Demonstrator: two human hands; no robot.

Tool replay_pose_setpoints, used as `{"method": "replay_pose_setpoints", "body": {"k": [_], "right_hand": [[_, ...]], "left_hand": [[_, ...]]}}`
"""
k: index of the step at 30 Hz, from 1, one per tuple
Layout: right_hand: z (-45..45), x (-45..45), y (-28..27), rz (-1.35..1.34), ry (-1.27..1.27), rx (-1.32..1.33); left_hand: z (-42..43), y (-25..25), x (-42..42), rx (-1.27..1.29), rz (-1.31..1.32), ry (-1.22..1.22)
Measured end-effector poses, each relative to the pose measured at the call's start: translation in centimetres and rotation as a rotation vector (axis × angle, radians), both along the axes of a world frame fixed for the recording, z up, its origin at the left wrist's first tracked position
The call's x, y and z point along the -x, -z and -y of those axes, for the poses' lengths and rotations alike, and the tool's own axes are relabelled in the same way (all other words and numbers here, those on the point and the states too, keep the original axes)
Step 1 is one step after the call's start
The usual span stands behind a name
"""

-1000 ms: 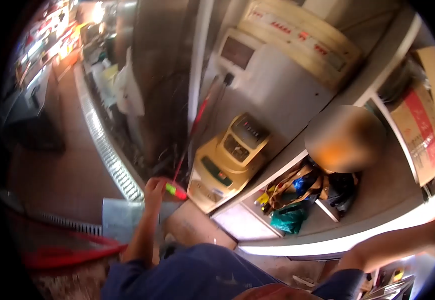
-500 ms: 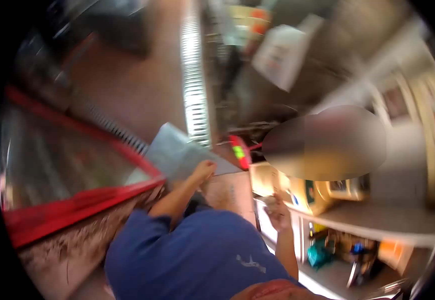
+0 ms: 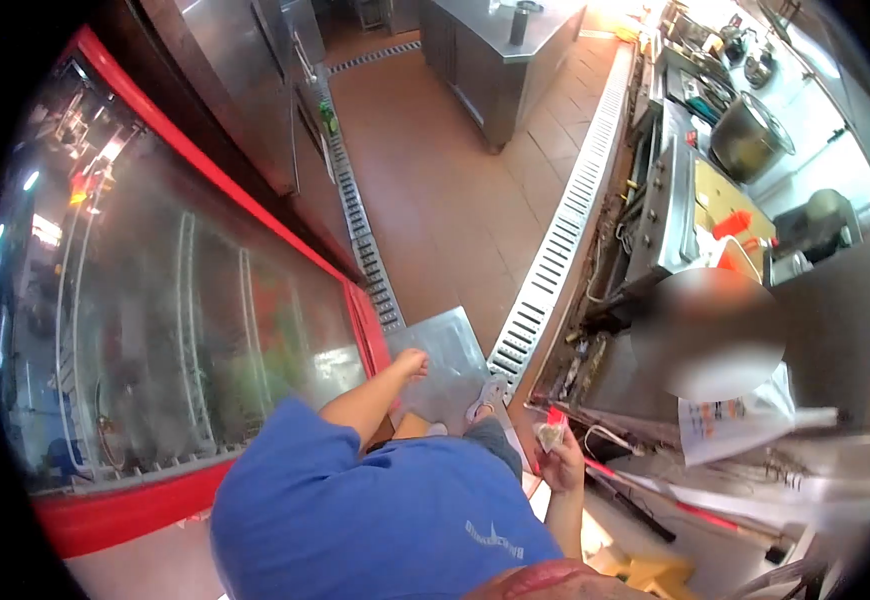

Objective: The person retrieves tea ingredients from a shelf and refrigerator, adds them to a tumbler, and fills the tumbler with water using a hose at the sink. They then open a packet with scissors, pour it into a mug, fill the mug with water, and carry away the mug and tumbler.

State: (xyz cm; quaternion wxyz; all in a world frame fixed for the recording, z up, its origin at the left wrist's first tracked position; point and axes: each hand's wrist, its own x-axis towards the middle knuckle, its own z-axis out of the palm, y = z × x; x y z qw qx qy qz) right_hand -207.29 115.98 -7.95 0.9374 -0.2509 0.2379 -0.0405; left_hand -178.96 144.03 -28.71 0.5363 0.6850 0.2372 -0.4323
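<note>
My right hand (image 3: 563,464) is closed around a small clear plastic packet (image 3: 549,437) with pale contents and a patch of red at its top. Exactly what is inside is too small to tell. Bent across the front of my body, my left hand (image 3: 413,366) is loosely curled into a fist, and nothing shows in it. Under that hand lies a grey metal sheet (image 3: 445,345) on the floor, with one of my shoes (image 3: 491,397) at its right edge.
A red-framed glass-door cabinet (image 3: 185,300) stands close on my left. Metal drain grates (image 3: 565,215) run along the tiled floor (image 3: 425,170). A steel counter (image 3: 495,60) stands ahead. Along the right are a cooking range (image 3: 667,215), a large pot (image 3: 750,135) and a white plastic bag (image 3: 735,420).
The view has swung round from the shelves on the right and now faces down the kitchen aisle. The packet stays in my right hand, and my left hand remains curled.
</note>
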Motion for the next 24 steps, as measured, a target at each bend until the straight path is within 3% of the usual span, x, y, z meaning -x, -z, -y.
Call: {"method": "replay_pose_setpoints", "body": {"k": [2,4,6,9,12,14,17,19,22,24], "right_hand": [[2.6,-7.5,-0.9,0.040,-0.106,0.049],[5.4,-15.4,-0.8,0.083,-0.250,0.179],[7.0,-22.9,-0.6,-0.014,-0.428,0.372],[7.8,-32.3,-0.8,0.007,-0.671,0.788],[7.9,-40.9,-2.7,0.101,-0.749,0.995],[7.9,-46.5,0.6,0.232,-0.600,1.263],[8.3,-54.6,-2.0,0.070,-0.588,1.235],[9.3,-60.4,-1.1,0.011,-0.539,0.896],[11.3,-68.0,-1.4,-0.093,-0.422,0.776],[13.0,-72.3,-2.6,-0.090,-0.346,0.734]], "left_hand": [[1.0,-2.4,-2.2,0.062,0.055,0.053],[4.8,-8.4,-4.5,0.154,0.104,0.139],[8.4,-16.1,-6.4,0.306,0.207,0.279],[14.1,-22.8,-9.8,0.408,0.392,0.241],[16.4,-21.1,-15.2,0.403,0.576,0.182],[17.7,-19.1,-20.6,0.389,0.708,0.145],[18.6,-19.2,-27.6,0.526,0.384,-0.277],[19.7,-18.7,-33.8,0.576,0.342,-0.270],[21.8,-19.6,-43.1,0.636,0.283,-0.222],[23.8,-21.0,-49.1,0.538,0.366,-0.046]]}}
